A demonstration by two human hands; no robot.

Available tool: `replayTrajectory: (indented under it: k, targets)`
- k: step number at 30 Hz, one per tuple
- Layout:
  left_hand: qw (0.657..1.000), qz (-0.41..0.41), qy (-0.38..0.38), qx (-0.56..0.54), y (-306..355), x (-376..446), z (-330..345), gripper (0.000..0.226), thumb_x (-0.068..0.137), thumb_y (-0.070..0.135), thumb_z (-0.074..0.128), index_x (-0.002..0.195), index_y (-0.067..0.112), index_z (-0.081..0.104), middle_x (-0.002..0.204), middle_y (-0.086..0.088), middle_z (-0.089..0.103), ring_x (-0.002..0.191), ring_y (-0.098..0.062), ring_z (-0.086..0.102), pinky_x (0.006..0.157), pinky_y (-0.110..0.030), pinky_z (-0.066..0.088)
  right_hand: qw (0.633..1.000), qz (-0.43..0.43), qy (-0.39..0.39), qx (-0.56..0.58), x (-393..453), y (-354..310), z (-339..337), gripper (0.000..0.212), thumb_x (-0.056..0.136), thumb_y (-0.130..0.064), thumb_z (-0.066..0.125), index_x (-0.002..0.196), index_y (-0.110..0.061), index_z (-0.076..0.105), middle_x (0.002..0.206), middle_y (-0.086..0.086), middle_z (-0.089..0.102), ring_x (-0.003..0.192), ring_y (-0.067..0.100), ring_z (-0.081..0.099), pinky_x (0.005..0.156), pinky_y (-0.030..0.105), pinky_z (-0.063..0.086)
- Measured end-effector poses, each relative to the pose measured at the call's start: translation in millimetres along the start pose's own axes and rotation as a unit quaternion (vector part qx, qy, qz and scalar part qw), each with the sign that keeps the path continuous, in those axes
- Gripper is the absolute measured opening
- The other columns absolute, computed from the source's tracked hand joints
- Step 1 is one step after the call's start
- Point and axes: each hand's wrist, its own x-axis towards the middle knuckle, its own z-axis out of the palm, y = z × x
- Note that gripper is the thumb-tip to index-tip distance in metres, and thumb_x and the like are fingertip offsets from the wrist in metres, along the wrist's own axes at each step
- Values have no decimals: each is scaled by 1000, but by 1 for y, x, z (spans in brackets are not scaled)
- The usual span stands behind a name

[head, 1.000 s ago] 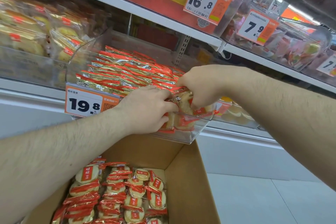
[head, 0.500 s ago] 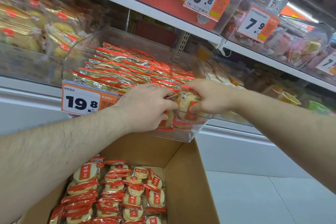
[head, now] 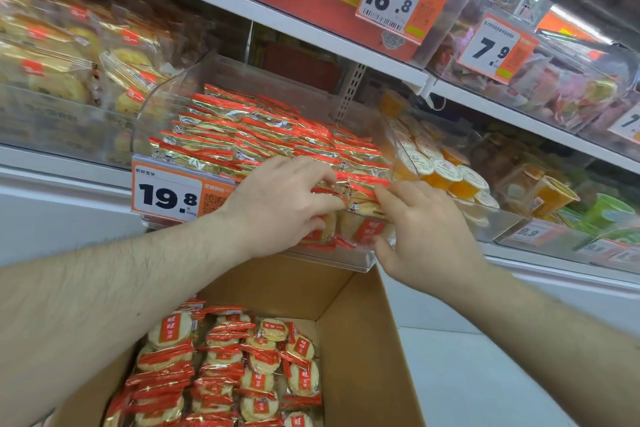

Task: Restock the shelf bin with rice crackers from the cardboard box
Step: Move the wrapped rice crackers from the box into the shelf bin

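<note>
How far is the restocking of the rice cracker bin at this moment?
Done: the shelf bin already holds rows of rice cracker packs. In hand: the left hand and right hand are at the front right corner, fingers on packs there. Left: the cardboard box still holds many packs.

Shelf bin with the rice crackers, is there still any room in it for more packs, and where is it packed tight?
The shelf bin shows bare clear wall at the back, above the rice crackers. The front right corner is crowded: the left hand and right hand are tucking packs there. The cardboard box shows bare wall on its right.
</note>
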Motion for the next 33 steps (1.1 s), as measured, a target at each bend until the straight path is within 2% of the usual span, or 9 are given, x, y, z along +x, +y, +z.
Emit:
replayTrajectory:
  k: [3,6,11,17,20,23,27,30,33]
  targets:
    - [999,2,47,-4,2,1,4,33,72,26,85,103,21,76,94,-6,68,95,-31,64,73,-42,50,998,34,-45,-13,1,-8,7,54,64,-38,56,108,-9,70,93,8,68,93,31,63,85,39,46]
    - [998,-15,64,-1,4,3,8,29,67,23,87,94,19,77,86,-5,67,90,-30,64,70,-42,49,993,48,-100,-37,4,-16,13,67,64,-49,50,116,-11,68,100,8,64,106,31,58,98,43,30]
    - [997,-34,68,-4,4,1,17,28,65,25,87,86,14,72,91,-1,68,94,-27,63,72,-42,49,988,55,-141,-12,6,-20,9,61,71,-62,51,118,-23,63,112,0,55,117,24,47,101,44,21]
    - [993,-74,85,-23,9,5,18,25,65,19,86,81,16,68,89,2,69,93,-25,64,75,-43,47,984,81,-160,6,20,-29,9,53,74,-56,58,114,-21,62,115,0,55,121,24,44,108,56,16]
    - [993,-83,82,-26,9,7,18,25,65,19,86,81,16,67,89,3,68,93,-25,63,75,-44,47,980,103,-169,22,25,-31,9,45,76,-57,55,103,-22,65,110,-1,56,117,22,47,109,56,13]
    - [993,-79,82,-28,8,7,18,24,67,20,86,82,16,67,89,3,68,92,-25,63,74,-44,47,979,109,-162,62,26,-20,6,34,77,-57,49,87,-28,64,87,-6,61,102,18,56,109,52,15]
    - [993,-75,84,-25,7,7,19,23,69,22,84,83,17,67,89,3,67,92,-24,62,73,-43,47,988,107,-105,24,22,-8,4,34,78,-54,47,85,-29,69,77,-12,63,90,13,57,107,46,20]
    - [993,-85,73,-22,8,9,19,22,69,23,84,81,18,66,88,3,67,91,-24,61,73,-41,44,986,115,-114,43,22,-14,8,30,76,-49,49,67,-22,60,65,-8,55,80,16,55,102,45,26]
    - [994,-95,57,-15,9,10,17,20,71,24,83,82,18,67,89,3,67,92,-24,60,73,-42,45,982,126,-133,45,27,-16,9,29,75,-47,49,63,-22,55,64,-6,54,81,18,54,103,46,25]
